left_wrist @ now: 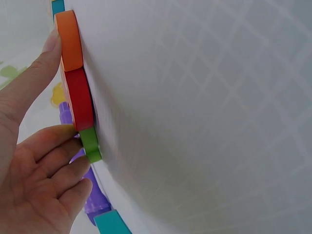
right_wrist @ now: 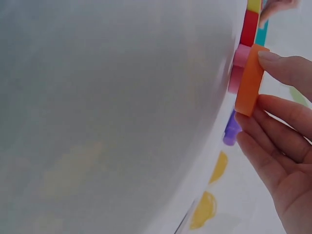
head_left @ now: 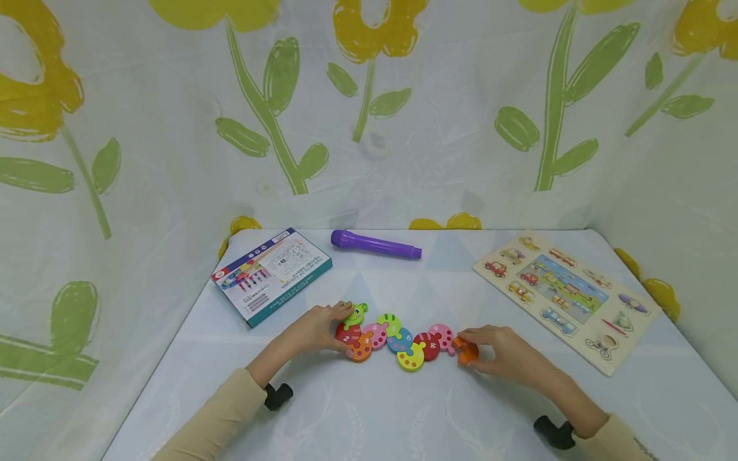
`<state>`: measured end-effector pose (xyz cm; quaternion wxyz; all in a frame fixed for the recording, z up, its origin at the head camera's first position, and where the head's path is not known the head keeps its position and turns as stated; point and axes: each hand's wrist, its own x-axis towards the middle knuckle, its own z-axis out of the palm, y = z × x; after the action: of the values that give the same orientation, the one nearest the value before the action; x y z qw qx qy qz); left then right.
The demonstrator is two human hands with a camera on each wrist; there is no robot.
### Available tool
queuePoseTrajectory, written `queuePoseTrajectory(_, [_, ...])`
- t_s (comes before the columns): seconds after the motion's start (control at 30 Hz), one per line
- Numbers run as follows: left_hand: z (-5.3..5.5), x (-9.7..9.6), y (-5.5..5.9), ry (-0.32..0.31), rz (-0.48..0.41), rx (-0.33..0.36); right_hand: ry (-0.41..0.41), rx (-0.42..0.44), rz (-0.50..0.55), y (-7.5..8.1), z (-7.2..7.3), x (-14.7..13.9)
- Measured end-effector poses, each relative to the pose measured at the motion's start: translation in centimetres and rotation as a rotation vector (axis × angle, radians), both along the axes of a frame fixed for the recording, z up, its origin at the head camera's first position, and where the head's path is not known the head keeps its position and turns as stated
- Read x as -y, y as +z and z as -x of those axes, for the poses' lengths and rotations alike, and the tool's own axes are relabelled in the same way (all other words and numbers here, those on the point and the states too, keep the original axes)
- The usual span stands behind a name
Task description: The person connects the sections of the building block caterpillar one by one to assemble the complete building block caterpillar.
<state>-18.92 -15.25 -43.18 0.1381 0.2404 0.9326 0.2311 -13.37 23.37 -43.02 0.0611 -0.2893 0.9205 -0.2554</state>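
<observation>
A number caterpillar puzzle [head_left: 399, 340] of joined round pieces lies across the middle of the table, its green head [head_left: 357, 314] at the left. My left hand [head_left: 318, 328] holds that end, thumb on the orange piece [left_wrist: 70, 41] and fingers at the red piece [left_wrist: 80, 97] and green head. At the other end my right hand [head_left: 503, 351] pinches a loose orange puzzle piece [right_wrist: 251, 80] between thumb and fingers. This piece is tilted, right beside the pink end piece [head_left: 442, 337], overlapping it in the right wrist view.
A flat boxed set [head_left: 271, 275] lies at the back left. Behind the caterpillar is a purple toy microphone [head_left: 377, 244]. A wooden vehicle puzzle board [head_left: 565, 298] lies on the right. Flowered cloth [head_left: 403, 173] encloses the table's back and sides.
</observation>
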Motion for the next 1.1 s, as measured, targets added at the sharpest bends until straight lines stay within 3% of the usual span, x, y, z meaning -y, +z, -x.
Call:
queuePoseTrajectory(0.6, [0.1, 0.1, -0.2, -0.002, 0.008, 0.001, -0.104, 0.009, -0.075, 0.0, 0.1, 2.0])
queuePoseTrajectory(0.97, [0.1, 0.0, -0.1, -0.003, 0.015, 0.004, -0.027, 0.03, -0.066, 0.2, 0.1, 1.7])
queuePoseTrajectory(1.1, [0.1, 0.0, -0.1, -0.002, 0.015, 0.001, -0.056, 0.04, -0.08, 0.2, 0.1, 1.8])
